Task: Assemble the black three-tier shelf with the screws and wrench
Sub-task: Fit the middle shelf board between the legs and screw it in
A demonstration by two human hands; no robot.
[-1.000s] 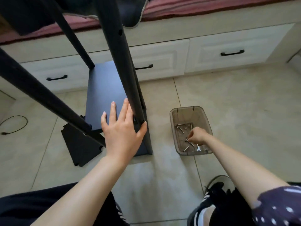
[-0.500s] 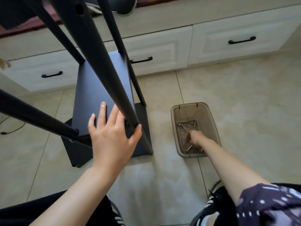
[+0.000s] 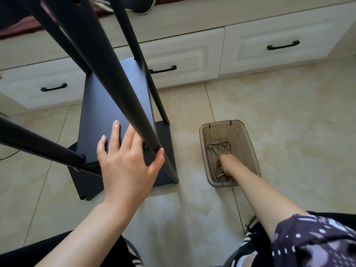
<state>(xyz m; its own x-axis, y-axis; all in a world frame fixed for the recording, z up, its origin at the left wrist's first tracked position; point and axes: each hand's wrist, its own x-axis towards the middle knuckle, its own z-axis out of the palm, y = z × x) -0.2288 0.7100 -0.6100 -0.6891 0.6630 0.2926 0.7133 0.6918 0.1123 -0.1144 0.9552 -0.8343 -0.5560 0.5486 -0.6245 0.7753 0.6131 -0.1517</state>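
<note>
Right hand (image 3: 229,164) now deeper in bin (image 3: 248,132), grip unclear, left hand (image 3: 125,160) flat on shelf (image 3: 104,105), several screws (image 3: 217,147).

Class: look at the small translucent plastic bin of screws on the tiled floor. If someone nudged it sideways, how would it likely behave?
The small translucent grey plastic bin would probably slide easily, since it sits on smooth floor tiles. It looks light, so the loose metal screws would likely rattle and shift. Being low and wide, it seems unlikely to tip.

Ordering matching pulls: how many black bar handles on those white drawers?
3: left black bar handle, middle handle, right handle, one per drawer front; others may be off-frame.
</note>
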